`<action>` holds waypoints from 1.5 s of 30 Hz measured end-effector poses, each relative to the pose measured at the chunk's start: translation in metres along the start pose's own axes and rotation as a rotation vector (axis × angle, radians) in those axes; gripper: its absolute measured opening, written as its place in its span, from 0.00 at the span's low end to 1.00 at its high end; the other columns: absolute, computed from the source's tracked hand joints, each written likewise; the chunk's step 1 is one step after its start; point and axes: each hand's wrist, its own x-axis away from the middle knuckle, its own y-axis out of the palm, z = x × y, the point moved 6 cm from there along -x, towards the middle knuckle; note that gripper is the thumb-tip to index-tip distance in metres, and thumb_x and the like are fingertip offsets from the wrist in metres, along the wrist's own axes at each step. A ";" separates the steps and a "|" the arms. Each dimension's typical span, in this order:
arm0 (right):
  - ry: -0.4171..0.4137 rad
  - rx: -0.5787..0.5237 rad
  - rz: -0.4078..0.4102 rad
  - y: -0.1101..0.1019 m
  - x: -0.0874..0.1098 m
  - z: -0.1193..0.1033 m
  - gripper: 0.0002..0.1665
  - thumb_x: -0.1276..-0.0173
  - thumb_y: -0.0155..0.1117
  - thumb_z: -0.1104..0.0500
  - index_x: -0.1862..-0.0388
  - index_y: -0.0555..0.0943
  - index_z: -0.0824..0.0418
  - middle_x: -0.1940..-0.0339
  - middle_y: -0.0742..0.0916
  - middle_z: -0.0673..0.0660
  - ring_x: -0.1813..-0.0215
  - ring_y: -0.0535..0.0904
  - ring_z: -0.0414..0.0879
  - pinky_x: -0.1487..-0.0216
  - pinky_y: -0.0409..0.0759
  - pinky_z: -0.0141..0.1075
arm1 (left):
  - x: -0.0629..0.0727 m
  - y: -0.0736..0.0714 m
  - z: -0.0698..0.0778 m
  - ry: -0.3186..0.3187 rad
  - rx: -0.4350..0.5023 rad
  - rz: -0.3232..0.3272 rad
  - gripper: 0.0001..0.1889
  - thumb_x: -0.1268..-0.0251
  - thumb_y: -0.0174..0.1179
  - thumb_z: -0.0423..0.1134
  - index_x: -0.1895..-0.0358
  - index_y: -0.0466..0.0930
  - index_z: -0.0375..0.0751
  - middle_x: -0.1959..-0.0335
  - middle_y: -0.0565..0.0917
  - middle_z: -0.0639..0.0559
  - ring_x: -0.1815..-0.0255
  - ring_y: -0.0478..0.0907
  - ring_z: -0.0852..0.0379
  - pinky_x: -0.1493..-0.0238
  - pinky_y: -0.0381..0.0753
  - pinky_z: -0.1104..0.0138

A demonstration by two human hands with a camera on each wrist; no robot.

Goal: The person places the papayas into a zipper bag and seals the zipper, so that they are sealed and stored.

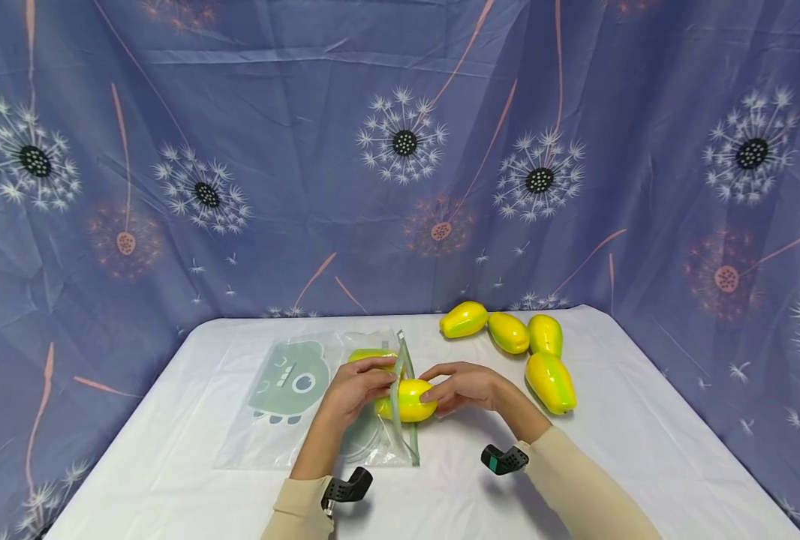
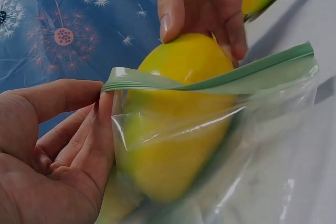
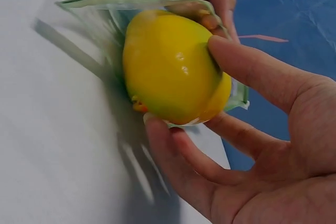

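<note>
A clear zip bag with a green cartoon print lies on the table, its green-edged mouth facing right. My left hand pinches the edge of that mouth between thumb and fingers. With thumb and fingertips around its outer end, my right hand holds a yellow-green papaya. The papaya passes through the mouth; its far part shows through the plastic in the left wrist view. Another papaya is inside the bag, partly hidden behind my left hand.
Several more papayas stand at the back right: one at the far edge, one beside it, and one nearest my right forearm. A white cloth covers the table. A blue dandelion-print curtain hangs behind it.
</note>
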 end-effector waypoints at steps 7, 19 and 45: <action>-0.007 -0.032 -0.012 0.013 -0.005 -0.001 0.32 0.36 0.72 0.59 0.34 0.77 0.66 0.44 0.86 0.61 0.54 0.87 0.47 0.44 0.85 0.44 | 0.001 -0.002 0.004 0.010 0.023 0.000 0.22 0.38 0.66 0.26 0.40 0.79 0.25 0.62 0.89 0.49 0.66 0.84 0.60 0.62 0.86 0.71; -0.027 -0.091 -0.064 0.023 -0.007 -0.006 0.30 0.33 0.66 0.65 0.32 0.74 0.70 0.44 0.85 0.64 0.51 0.87 0.50 0.41 0.84 0.47 | 0.002 -0.003 0.010 0.011 0.035 0.009 0.22 0.38 0.66 0.26 0.40 0.79 0.25 0.53 0.88 0.41 0.68 0.84 0.60 0.63 0.86 0.71; -0.070 -0.139 -0.038 0.047 -0.023 -0.008 0.23 0.34 0.64 0.67 0.42 0.78 0.77 0.56 0.89 0.59 0.55 0.87 0.48 0.40 0.83 0.48 | 0.006 -0.001 0.021 0.032 0.064 0.030 0.20 0.39 0.65 0.25 0.42 0.82 0.26 0.55 0.87 0.42 0.65 0.84 0.58 0.60 0.86 0.70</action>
